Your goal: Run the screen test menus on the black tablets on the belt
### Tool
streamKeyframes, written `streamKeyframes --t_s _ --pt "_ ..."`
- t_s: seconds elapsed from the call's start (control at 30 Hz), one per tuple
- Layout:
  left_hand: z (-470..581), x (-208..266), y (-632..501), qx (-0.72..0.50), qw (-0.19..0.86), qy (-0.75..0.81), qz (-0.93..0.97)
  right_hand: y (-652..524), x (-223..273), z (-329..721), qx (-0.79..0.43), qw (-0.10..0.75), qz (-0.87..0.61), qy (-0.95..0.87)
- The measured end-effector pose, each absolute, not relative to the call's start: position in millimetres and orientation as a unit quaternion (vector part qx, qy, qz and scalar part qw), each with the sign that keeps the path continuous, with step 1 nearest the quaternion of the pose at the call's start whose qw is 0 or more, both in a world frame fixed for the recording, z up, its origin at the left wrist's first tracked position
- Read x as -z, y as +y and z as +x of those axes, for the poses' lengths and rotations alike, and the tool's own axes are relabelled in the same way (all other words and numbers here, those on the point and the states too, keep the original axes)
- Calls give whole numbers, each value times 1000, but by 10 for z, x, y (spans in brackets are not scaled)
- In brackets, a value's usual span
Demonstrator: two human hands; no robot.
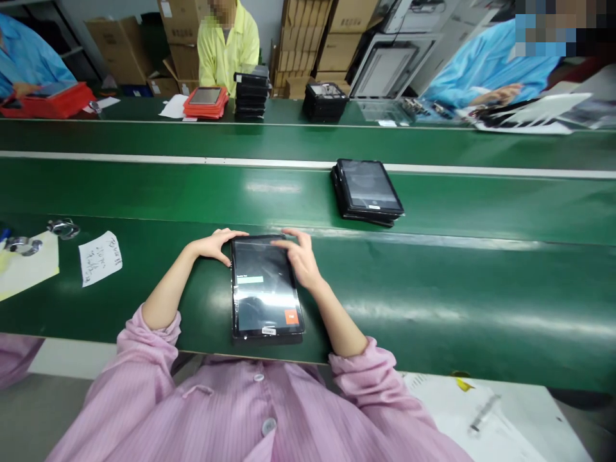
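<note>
A black tablet (264, 298) lies on the green bench in front of me, seemingly on another dark flat piece. Its lit screen shows a pale bar and an orange button at the lower right. My left hand (215, 246) grips its top left corner, the thumb at the side edge and the fingers along the top. Over the upper right of the screen is my right hand (301, 258), fingers apart and holding nothing. One fingertip is at the glass; whether it presses is unclear.
Black tablets (368, 186) are stacked on the green belt (192, 189). A handwritten note (100, 258) and shiny metal parts (63, 228) lie left. Across the belt, people sit by red trays (206, 102), a black stack (251, 95) and a black box (326, 102).
</note>
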State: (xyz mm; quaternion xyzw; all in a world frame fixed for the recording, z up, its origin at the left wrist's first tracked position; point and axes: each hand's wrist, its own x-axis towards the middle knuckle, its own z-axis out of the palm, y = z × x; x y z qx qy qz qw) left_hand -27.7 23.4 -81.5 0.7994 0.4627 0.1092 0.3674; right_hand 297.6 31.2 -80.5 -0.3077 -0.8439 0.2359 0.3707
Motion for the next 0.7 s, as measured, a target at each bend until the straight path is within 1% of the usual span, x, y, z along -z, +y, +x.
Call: streamKeyframes --t_s 0.07,0.17,0.23,0.37,0.5,0.6,0.7 --pt "-284 830 238 -115 367 462 799 482 941 3037 -270 402 -365 -796" --pt "-287 847 250 -130 358 460 802 646 1117 3041 -309 375 -390 -782" --pt "-278 851 255 -138 348 461 804 674 1168 3001 -315 349 -387 -793" --pt "-247 832 253 -138 338 465 807 639 1154 2939 -348 328 -358 -802" --pt "-241 795 239 -127 339 477 801 630 1144 2936 -382 366 -370 -764" --pt "-282 772 234 -113 358 474 797 626 1133 2931 -371 358 -401 -757" --pt "-341 760 244 -101 387 451 798 611 1104 2919 -390 343 -380 -765"
